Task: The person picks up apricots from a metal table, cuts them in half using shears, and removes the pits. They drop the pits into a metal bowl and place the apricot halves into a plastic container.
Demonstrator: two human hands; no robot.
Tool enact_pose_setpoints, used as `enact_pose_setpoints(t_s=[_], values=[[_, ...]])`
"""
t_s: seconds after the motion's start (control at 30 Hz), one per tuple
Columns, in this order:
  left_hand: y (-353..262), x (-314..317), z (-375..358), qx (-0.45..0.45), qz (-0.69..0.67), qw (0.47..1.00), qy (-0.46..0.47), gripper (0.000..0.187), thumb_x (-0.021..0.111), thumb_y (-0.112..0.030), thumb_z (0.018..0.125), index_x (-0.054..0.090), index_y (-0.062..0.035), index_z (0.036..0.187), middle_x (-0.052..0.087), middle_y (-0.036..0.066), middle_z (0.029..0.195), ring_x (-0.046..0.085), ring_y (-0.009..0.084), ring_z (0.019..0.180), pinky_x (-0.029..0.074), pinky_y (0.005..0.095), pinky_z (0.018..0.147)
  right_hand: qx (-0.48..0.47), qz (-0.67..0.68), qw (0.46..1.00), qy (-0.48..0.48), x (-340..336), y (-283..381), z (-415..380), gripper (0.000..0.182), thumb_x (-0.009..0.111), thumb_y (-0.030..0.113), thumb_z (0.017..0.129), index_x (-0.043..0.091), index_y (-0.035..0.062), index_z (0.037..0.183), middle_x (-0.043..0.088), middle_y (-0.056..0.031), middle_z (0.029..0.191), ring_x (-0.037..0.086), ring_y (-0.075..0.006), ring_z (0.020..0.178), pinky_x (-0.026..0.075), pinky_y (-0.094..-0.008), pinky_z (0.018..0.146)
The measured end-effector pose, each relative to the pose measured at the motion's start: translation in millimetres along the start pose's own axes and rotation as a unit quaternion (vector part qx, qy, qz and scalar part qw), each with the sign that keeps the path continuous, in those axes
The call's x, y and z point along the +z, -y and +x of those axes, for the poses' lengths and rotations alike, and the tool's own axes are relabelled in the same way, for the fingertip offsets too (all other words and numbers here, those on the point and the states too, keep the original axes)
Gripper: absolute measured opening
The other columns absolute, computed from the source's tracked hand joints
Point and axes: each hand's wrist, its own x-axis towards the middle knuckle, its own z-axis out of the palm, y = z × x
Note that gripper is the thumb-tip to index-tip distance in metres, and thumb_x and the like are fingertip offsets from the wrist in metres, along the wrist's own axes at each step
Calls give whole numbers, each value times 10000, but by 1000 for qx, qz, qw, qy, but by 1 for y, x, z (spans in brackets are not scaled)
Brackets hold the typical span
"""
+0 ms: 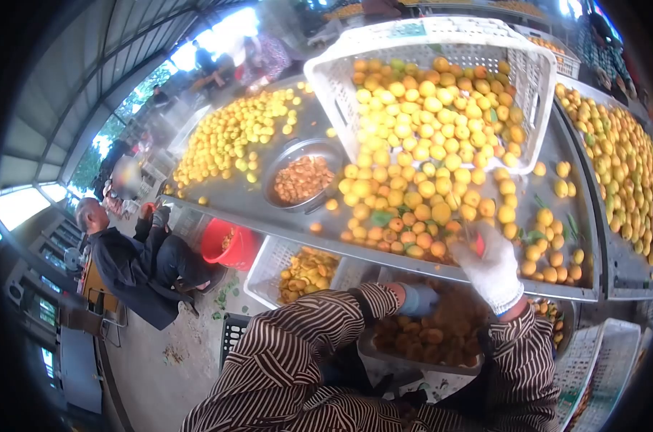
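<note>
My right hand, in a white knit glove, is at the front edge of the metal table, right by the nearest apricots. Its fingers are closed around a small red object, mostly covered by the glove. Below the edge, my left hand wears a blue-grey glove and reaches over a basin of orange-brown fruit pieces. Motion blur smears its fingers and the fruit beside them. A white plastic crate lies tipped towards me, with apricots spilling from it onto the table.
A metal bowl of brown pits stands left of the apricots. Under the table are a white crate of cut fruit and a red bucket. A person sits at the left. More fruit covers the right-hand table.
</note>
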Motion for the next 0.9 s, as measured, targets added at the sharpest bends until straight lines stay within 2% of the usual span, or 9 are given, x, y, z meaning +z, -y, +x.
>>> enact_pose_setpoints(t_s=[0.03, 0.07, 0.1, 0.27, 0.33, 0.43, 0.57, 0.73, 0.9], values=[[-12, -15, -18, -8, 0, 1000, -13, 305, 545, -257, 926, 648, -64, 1138, 692, 136, 1067, 674, 304, 953, 536, 428, 844, -8, -14, 1000, 21, 0, 2, -3, 318, 783, 217, 772, 629, 14, 962, 652, -163, 752, 670, -317, 704, 526, -363, 627], [-20, -30, -41, -30, -371, 928, -26, 320, 536, -315, 943, 648, -84, 1134, 693, 120, 1043, 678, 258, 913, 551, 393, 773, -26, 3, 999, 43, 3, 4, -6, 307, 779, 198, 773, 634, 20, 976, 646, -153, 749, 665, -302, 693, 524, -352, 625], [-22, -37, -58, -39, -688, 724, -35, 340, 526, -373, 961, 648, -105, 1131, 694, 104, 1019, 683, 212, 873, 565, 358, 702, -7, -23, 996, 90, -1, 17, -8, 299, 773, 195, 777, 641, 31, 988, 651, -155, 763, 671, -303, 709, 528, -358, 630], [-15, -35, -73, 100, -884, 428, -159, 235, 630, -287, 941, 630, -79, 1051, 698, 44, 824, 663, 137, 657, 527, 252, 510, -156, -45, 972, 172, 17, 16, -20, 298, 729, 184, 736, 668, 93, 1013, 661, -155, 806, 662, -354, 752, 539, -418, 648], [-10, -37, -77, 71, -891, 391, -221, 216, 686, -205, 903, 631, -58, 1051, 696, 41, 790, 660, 143, 638, 531, 261, 519, -149, -61, 969, 186, 24, 15, -22, 319, 732, 180, 717, 677, 103, 1022, 672, -141, 826, 664, -346, 776, 547, -419, 672], [2, -23, -77, 43, -748, 514, -418, 219, 688, -168, 899, 646, -32, 1065, 698, 69, 804, 663, 148, 686, 537, 276, 572, -155, -35, 974, 164, 25, 16, -23, 310, 725, 150, 725, 681, 91, 1026, 672, -156, 834, 666, -351, 781, 542, -414, 669], [50, -78, -134, -21, -819, 499, -283, 306, 588, -308, 968, 629, -11, 1028, 679, 106, 934, 613, 175, 732, 554, 290, 700, -121, -39, 990, 62, 17, 13, -23, 244, 713, 97, 739, 676, 58, 977, 668, -170, 847, 665, -361, 805, 539, -399, 679], [176, -136, -191, 51, -781, 311, -540, 655, 416, -521, 995, 456, 93, 1220, 581, 256, 1194, 615, 377, 1096, 548, 445, 944, -59, -55, 997, 7, 2, 12, -12, 223, 718, 159, 812, 657, 30, 985, 652, -203, 841, 653, -392, 818, 530, -385, 676], [165, -140, -166, -28, -769, 429, -472, 539, 466, -427, 1002, 462, 37, 1277, 595, 223, 1206, 630, 341, 1065, 560, 414, 880, 88, 188, 968, -140, -11, 10, 6, 184, 686, 123, 885, 642, -26, 985, 655, -53, 808, 585, -111, 703, 490, -269, 676]])
